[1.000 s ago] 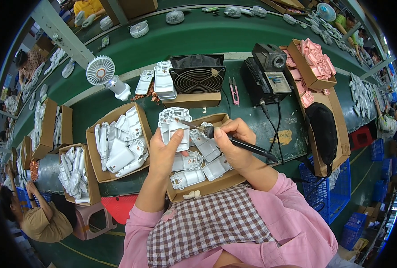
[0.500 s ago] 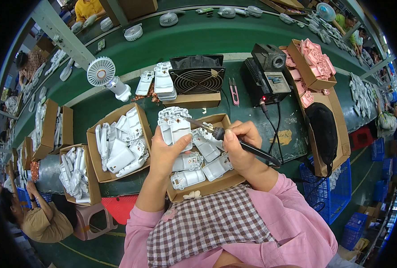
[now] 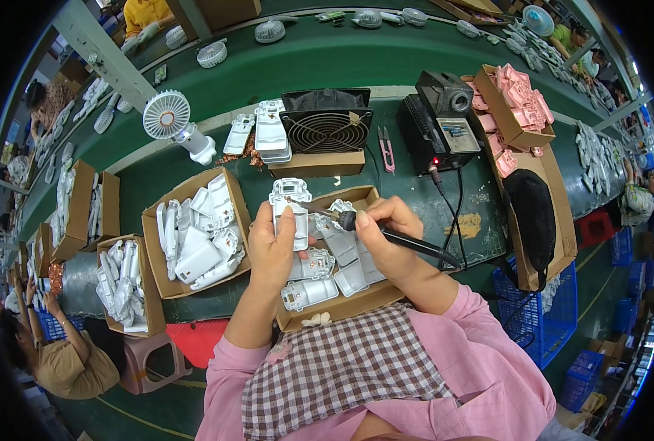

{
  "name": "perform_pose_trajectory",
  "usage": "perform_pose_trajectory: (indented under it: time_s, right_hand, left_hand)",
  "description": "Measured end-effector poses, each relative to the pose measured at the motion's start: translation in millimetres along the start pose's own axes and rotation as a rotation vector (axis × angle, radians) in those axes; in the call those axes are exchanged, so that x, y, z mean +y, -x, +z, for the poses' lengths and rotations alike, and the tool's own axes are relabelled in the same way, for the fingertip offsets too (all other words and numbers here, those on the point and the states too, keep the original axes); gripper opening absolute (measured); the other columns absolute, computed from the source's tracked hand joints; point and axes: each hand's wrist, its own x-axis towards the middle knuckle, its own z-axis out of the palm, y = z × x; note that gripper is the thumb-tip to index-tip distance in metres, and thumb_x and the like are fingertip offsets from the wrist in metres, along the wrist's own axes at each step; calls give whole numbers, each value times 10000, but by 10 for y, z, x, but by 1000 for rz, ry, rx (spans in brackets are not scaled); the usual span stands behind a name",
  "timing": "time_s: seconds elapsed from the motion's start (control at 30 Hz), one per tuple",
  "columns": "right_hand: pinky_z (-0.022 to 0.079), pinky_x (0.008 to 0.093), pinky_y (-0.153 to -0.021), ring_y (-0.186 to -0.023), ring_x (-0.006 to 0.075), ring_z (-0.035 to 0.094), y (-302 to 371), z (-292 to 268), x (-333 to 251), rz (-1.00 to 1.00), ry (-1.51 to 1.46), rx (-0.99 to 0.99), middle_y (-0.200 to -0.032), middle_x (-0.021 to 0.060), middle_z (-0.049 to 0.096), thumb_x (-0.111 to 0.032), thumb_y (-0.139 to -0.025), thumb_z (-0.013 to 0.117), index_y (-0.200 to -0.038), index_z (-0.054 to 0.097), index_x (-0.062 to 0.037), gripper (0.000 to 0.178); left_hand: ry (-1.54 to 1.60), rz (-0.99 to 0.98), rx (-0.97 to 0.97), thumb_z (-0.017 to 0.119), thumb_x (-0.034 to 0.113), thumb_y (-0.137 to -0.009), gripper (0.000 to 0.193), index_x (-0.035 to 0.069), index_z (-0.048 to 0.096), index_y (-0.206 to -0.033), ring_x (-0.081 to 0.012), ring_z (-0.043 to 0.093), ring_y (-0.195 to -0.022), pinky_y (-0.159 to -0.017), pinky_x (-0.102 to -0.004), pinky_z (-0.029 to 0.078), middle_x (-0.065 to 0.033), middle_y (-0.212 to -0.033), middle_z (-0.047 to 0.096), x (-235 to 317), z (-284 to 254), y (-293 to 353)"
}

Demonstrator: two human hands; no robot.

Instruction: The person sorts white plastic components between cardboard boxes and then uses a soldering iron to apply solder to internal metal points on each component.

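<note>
My left hand (image 3: 274,246) is closed around a white plastic fan housing (image 3: 291,192), its open inner side facing up. Between my right thumb and fingers is the black handle of a soldering iron (image 3: 397,237); my right hand (image 3: 389,239) is wrapped round it. The iron's metal tip reaches the upper part of the housing, by a small copper-coloured contact; whether it touches cannot be made out. Below both hands stands a cardboard box (image 3: 291,320) with several white housings (image 3: 312,292) in it.
To the left are cardboard boxes (image 3: 172,290) of white housings. A white handheld fan (image 3: 166,117) stands behind them. Ahead sit a black extractor fan (image 3: 327,131), pink snips (image 3: 386,151) and a soldering station (image 3: 437,136) with its cable. Pink parts (image 3: 514,95) fill a box at right.
The housing in my left hand has turned more upright and shows less width. My right hand and the iron have shifted slightly left. Fans on the belt behind have moved left.
</note>
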Motion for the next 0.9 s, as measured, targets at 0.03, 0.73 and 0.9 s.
perform_pose_trajectory:
  time_s: [0.03,0.73,0.9]
  right_hand:
    - [404,219,-542,-605,56,496,0,6,4,0,0,-1,-719,31,595,-60,-826,665,-783,557,-30,120]
    - [394,201,-534,-597,43,483,-12,10,-20,22,64,-46,-703,27,562,-22,-848,620,-780,498,-23,140]
    - [399,211,-526,-593,44,489,5,4,12,30,14,6,-713,26,602,-85,-830,672,-774,553,-38,140]
  left_hand:
    - [0,0,0,443,189,-975,186,9,483,-1004,-116,615,-569,-412,-214,460,-76,-768,619,-3,5,0]
    - [-97,24,51,466,152,-960,149,11,510,-976,-108,622,-565,-396,-212,452,-65,-767,635,24,18,17]
    - [-103,25,57,468,147,-958,141,13,512,-972,-101,615,-559,-394,-210,450,-62,-767,633,28,21,16]
